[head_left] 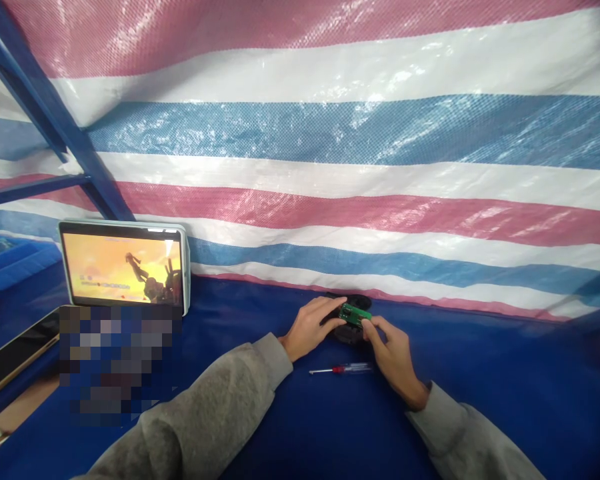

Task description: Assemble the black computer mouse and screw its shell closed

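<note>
To the right of the right hand (394, 350) and its sleeve (460, 417), I see a broad open stretch of blue tabletop (520, 380) where another hand could pass. Between the forearms there's a near gap too, but a screwdriver (350, 368) lies across its far end. Beyond that, the left hand (310, 327) and right hand bracket a green circuit board (354, 315), blocking the middle. The striped tarp (355, 133) walls off the far side; at left, a tablet (125, 267) and smartphone (20, 350) obstruct.
</note>
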Available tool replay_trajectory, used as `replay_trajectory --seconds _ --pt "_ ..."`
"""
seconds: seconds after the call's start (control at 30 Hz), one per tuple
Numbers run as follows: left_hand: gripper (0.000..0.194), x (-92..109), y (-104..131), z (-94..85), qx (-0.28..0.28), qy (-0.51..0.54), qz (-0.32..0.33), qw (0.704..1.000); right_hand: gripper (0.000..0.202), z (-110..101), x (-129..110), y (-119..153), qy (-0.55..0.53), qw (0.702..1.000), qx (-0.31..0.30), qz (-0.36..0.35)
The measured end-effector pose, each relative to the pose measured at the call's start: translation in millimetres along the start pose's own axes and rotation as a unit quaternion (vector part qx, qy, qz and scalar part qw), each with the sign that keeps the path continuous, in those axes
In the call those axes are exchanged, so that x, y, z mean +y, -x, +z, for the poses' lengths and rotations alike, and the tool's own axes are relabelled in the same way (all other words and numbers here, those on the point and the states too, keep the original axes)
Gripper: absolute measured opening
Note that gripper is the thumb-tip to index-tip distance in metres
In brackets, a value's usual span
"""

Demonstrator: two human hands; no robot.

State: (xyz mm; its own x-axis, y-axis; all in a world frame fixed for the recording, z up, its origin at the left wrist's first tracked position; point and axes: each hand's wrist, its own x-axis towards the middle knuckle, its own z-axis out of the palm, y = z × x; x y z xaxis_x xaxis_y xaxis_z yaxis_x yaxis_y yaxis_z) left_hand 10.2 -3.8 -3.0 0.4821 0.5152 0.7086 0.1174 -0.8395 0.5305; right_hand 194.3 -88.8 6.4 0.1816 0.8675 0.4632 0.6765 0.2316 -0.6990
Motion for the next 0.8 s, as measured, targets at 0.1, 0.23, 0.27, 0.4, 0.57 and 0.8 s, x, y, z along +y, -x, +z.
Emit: replay_trajectory --seconds 0.1,0.23,0.27,0.4,0.57,0.8 --pt "0.040 1 -1 -1.1 -0.006 -0.001 -0.015 1.000 0.041 0 0 0 0.000 1.000 -0.002 0.003" --pt "0.038 4 -1 -2.6 -0.024 -0.003 -0.029 0.999 0.039 0 2 0 -0.004 1.000 -0.008 0.002" --pt "0.037 4 -2 -2.9 -0.025 -0.006 -0.037 0.999 0.038 1 3 1 -0.007 1.000 -0.007 0.004" --pt "0.039 4 -2 -3.5 -0.024 -0.013 -0.071 0.997 0.035 3 5 2 -0.028 0.999 0.016 0.021" --pt "0.039 3 -1 -2.9 -0.028 -0.010 -0.087 0.996 0.047 6 9 4 -0.016 0.999 0.038 0.001" --pt "0.040 5 -2 -3.1 -0.017 -0.009 -0.093 0.995 0.049 7 11 3 -0.009 0.999 0.048 0.004"
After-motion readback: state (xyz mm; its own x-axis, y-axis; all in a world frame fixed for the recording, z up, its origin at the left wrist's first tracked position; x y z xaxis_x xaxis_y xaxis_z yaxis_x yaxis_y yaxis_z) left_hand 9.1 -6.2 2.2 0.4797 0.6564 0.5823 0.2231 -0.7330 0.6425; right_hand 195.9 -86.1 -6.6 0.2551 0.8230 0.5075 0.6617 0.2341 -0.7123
